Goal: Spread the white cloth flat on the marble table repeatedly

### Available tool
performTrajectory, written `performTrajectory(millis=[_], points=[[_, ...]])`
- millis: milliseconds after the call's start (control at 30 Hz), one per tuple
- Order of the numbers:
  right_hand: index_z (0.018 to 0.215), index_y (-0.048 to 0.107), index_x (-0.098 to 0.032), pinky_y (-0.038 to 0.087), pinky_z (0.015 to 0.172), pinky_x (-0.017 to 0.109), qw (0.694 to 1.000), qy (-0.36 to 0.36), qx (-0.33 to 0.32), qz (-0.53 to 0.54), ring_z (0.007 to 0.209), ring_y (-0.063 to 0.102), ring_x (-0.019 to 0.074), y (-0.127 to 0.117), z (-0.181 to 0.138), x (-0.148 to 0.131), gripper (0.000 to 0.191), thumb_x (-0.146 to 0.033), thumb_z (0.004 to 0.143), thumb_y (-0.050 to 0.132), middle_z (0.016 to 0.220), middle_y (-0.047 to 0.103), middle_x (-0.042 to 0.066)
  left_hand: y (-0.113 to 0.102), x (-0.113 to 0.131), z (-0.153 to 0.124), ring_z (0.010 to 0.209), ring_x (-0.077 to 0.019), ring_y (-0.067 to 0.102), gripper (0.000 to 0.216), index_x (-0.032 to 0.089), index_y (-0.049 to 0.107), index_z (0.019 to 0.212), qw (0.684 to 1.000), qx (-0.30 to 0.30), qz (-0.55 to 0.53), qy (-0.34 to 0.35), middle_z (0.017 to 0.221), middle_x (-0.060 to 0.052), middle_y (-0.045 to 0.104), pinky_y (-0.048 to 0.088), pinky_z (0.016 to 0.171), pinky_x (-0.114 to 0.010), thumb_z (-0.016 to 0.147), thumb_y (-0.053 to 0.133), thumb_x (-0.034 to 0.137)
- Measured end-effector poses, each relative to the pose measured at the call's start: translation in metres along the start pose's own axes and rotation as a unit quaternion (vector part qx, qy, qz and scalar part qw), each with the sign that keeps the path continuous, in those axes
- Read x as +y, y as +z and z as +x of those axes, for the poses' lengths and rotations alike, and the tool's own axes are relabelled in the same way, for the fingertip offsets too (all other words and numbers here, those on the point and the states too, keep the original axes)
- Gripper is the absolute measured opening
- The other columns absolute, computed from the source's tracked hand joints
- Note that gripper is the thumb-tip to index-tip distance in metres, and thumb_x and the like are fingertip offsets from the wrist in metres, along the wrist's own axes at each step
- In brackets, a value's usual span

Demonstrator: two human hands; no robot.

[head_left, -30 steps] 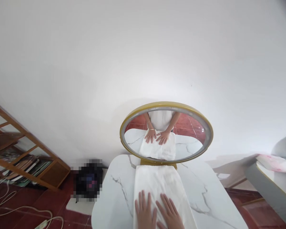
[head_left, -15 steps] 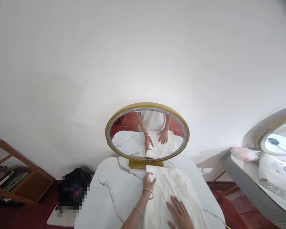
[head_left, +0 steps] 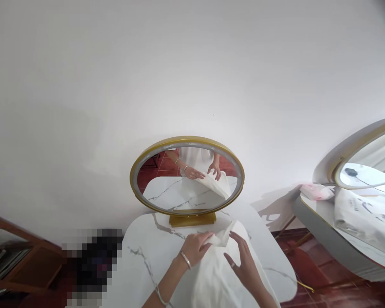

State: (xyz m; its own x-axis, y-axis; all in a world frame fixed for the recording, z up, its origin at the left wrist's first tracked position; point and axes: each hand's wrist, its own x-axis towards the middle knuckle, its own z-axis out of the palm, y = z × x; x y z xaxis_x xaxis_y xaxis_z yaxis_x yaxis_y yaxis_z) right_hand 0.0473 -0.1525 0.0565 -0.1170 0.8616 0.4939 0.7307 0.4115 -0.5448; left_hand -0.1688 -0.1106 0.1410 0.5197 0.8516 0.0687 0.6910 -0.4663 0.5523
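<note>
A white cloth point(head_left: 213, 282) lies on the white marble-patterned table point(head_left: 134, 273), its far edge lifted and folded over. My left hand point(head_left: 194, 247), with bracelets on the wrist, pinches this lifted edge between thumb and fingers. On the right, my right hand point(head_left: 245, 261) is open, thumb and fingers apart, its fingertips close beside the raised fold. Whether those fingertips touch the cloth I cannot tell. Both hands and the cloth are reflected in the oval gold-framed mirror point(head_left: 167, 194) behind them.
The mirror's gold base point(head_left: 192, 220) stands at the table's back, near the white wall point(head_left: 179, 64). At right, a second table point(head_left: 311, 222) bears another mirror point(head_left: 356, 171), a printed white cloth point(head_left: 362, 214) and a pink-white packet point(head_left: 317, 191). A wooden shelf point(head_left: 35, 265) stands left.
My left hand has taken hold of the cloth's far edge and folded it up toward the right. My right hand has risen off the cloth and moved forward to the fold.
</note>
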Motion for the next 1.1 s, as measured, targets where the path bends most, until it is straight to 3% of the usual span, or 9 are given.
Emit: performTrajectory(millis=[133, 267, 433, 667, 833, 967, 1100], points=[[0.116, 0.049, -0.024, 0.050, 0.096, 0.040, 0.992, -0.087, -0.088, 0.007, 0.114, 0.056, 0.0219, -0.017, 0.043, -0.022, 0.030, -0.021, 0.086, 0.049, 0.112, 0.062, 0.007, -0.004, 0.013, -0.009, 0.079, -0.0164, 0.067, 0.032, 0.029, 0.057, 0.117, 1.000, 0.016, 0.005, 0.010, 0.096, 0.001, 0.072, 0.048, 0.073, -0.025, 0.092, 0.037, 0.028], [0.109, 0.054, -0.026, 0.053, 0.089, 0.036, 0.982, -0.120, -0.143, 0.017, 0.098, 0.063, 0.0182, -0.016, 0.043, -0.028, 0.027, -0.014, 0.087, 0.042, 0.102, 0.066, 0.004, -0.005, 0.016, -0.018, 0.077, -0.0145, 0.066, 0.031, 0.026, 0.057, 0.112, 0.998, 0.053, 0.005, 0.037, 0.094, 0.001, 0.071, 0.046, 0.068, -0.024, 0.094, 0.031, 0.023], [0.109, 0.055, -0.027, 0.053, 0.086, 0.036, 0.980, -0.170, -0.100, -0.004, 0.101, 0.062, 0.0180, -0.027, 0.039, -0.030, 0.024, -0.017, 0.091, 0.042, 0.112, 0.065, 0.005, -0.023, 0.029, -0.034, 0.059, -0.0117, 0.059, 0.031, 0.024, 0.059, 0.104, 0.993, 0.091, 0.032, 0.063, 0.077, 0.001, 0.067, 0.040, 0.056, -0.021, 0.094, 0.030, 0.020], [0.105, 0.054, -0.025, 0.051, 0.086, 0.041, 0.970, -0.237, -0.059, -0.008, 0.109, 0.057, 0.0193, -0.040, 0.036, -0.030, 0.037, -0.003, 0.086, 0.031, 0.129, 0.057, 0.007, -0.043, 0.048, -0.042, 0.056, -0.0098, 0.052, 0.030, 0.023, 0.056, 0.098, 0.992, 0.084, 0.058, 0.080, 0.077, 0.002, 0.062, 0.036, 0.053, -0.020, 0.088, 0.030, 0.011], [0.111, 0.050, -0.024, 0.053, 0.080, 0.037, 0.981, -0.191, -0.028, 0.003, 0.106, 0.059, 0.0199, -0.031, 0.028, -0.021, 0.032, -0.008, 0.088, 0.037, 0.122, 0.061, 0.008, -0.049, 0.054, -0.045, 0.055, -0.0089, 0.051, 0.028, 0.023, 0.055, 0.095, 0.991, 0.079, 0.064, 0.081, 0.075, 0.004, 0.060, 0.035, 0.052, -0.020, 0.086, 0.032, 0.009], [0.111, 0.053, -0.024, 0.052, 0.078, 0.037, 0.981, -0.172, -0.090, 0.001, 0.105, 0.060, 0.0204, -0.023, 0.021, -0.017, 0.040, -0.004, 0.083, 0.032, 0.115, 0.063, 0.007, -0.053, 0.055, -0.050, 0.061, -0.0095, 0.058, 0.028, 0.023, 0.054, 0.100, 0.992, 0.080, 0.059, 0.083, 0.077, 0.003, 0.064, 0.039, 0.055, -0.020, 0.088, 0.032, 0.012], [0.112, 0.059, -0.025, 0.052, 0.078, 0.038, 0.984, -0.098, -0.146, -0.016, 0.101, 0.061, 0.0221, -0.019, 0.017, -0.001, 0.046, -0.006, 0.078, 0.035, 0.109, 0.066, 0.007, -0.060, 0.055, -0.055, 0.058, -0.0096, 0.059, 0.030, 0.023, 0.056, 0.101, 0.990, 0.091, 0.071, 0.086, 0.080, 0.002, 0.067, 0.039, 0.053, -0.020, 0.088, 0.032, 0.012]])
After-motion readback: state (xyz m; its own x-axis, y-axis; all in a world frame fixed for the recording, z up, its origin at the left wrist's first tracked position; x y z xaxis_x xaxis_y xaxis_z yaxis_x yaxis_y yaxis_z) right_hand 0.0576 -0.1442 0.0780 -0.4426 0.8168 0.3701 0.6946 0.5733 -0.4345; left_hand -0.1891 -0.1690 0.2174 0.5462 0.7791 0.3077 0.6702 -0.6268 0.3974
